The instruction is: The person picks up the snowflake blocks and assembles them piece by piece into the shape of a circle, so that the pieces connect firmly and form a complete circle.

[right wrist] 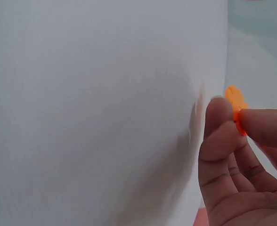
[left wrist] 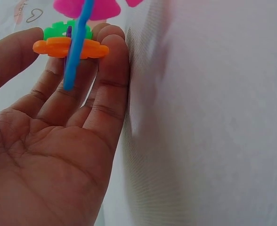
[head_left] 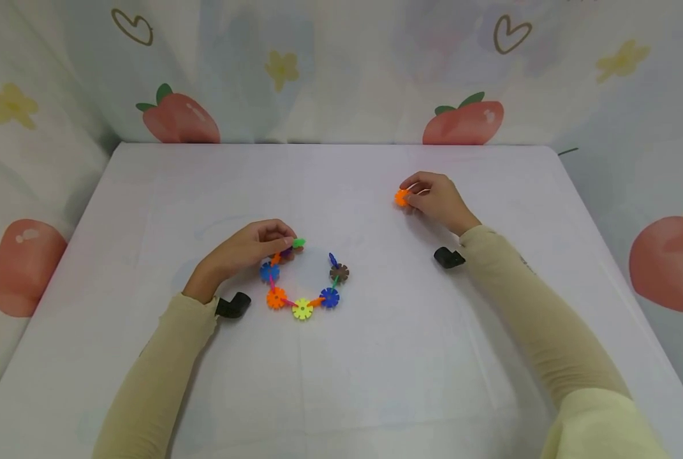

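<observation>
A chain of notched plastic snowflake discs lies on the white table in an open ring, with a yellow disc (head_left: 302,310) at its near side and a brown disc (head_left: 339,273) on the right. My left hand (head_left: 255,247) pinches the chain's upper left end, where a green disc (left wrist: 53,31) shows behind an orange disc (left wrist: 49,47) in the left wrist view. Off to the right, above the table, my right hand (head_left: 441,203) pinches a single orange disc (head_left: 401,197) between thumb and fingers, apart from the chain.
Dark wrist camera mounts stick out beside the left sleeve (head_left: 169,344) and the right sleeve (head_left: 525,299). The white table (head_left: 341,395) ends at the back against a printed curtain (head_left: 347,76) with peach and flower patterns; curtains also hang at both sides.
</observation>
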Motion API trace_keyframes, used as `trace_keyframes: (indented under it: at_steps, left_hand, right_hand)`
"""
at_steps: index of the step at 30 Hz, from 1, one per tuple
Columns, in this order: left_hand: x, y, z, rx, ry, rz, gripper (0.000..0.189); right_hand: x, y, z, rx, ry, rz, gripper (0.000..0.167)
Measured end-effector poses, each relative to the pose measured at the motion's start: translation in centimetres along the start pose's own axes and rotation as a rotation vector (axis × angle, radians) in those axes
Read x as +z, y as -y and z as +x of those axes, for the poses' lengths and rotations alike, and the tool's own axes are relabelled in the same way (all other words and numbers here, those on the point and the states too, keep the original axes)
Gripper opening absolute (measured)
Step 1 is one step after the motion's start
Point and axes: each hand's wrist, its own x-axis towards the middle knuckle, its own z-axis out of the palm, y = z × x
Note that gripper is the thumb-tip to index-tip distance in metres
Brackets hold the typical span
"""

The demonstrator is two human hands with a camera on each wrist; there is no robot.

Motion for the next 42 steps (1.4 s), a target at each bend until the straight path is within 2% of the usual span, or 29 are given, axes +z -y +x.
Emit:
trace_keyframes:
  at_steps: [7, 14, 19, 26, 33, 42]
  left_hand:
    - [0.1, 0.2, 0.1, 0.012, 0.004, -0.003, 0.023]
    - [0.1, 0.3, 0.0, 0.006, 0.0, -0.007, 0.021]
    - [0.2, 0.3, 0.0, -0.009, -0.005, 0.005, 0.022]
    - [0.2, 0.4, -0.1, -0.024, -0.011, 0.01, 0.022]
    - [0.4, 0.5, 0.1, -0.032, -0.02, 0.015, 0.021]
    - [0.4, 0.0, -0.1, -0.003, -0.028, 0.058, 0.019]
  right_hand:
    - [2.1, 0.9, -0.5, -0.044, 0.062, 0.096, 0.024]
    - [3.7, 1.8, -0.7, -0.11, 0.096, 0.032, 0.027]
    - [4.7, 2.4, -1.0, -0.144, 0.138, 0.053, 0.032]
    - [6.2, 4.0, -1.5, -0.115, 0.206, 0.151, 0.024]
    - [8.1, 5.4, -1.8, -0.184, 0.286, 0.172, 0.024]
    - [10.3, 6.7, -1.9, -0.202, 0.368, 0.212, 0.025]
